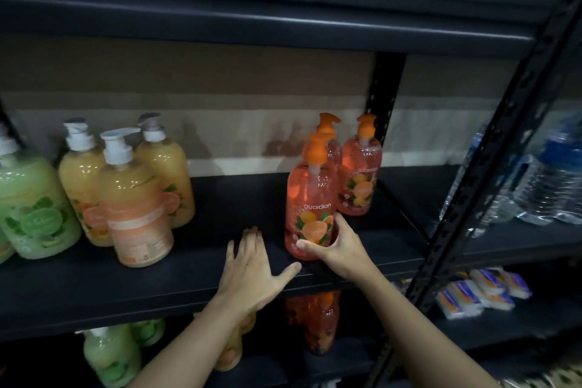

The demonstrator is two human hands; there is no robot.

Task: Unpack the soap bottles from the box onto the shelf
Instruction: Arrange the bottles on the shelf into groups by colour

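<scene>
The right hand is wrapped round the base of a smooth, see-through orange bottle standing upright near the shelf's front edge, the left hand flat and spread beside it, so slide it squarely back towards the two matching bottles behind.

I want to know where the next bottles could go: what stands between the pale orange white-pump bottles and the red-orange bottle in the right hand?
In the head view, no bottle: bare dark shelf, with only the open left hand resting flat near its front edge.
</scene>
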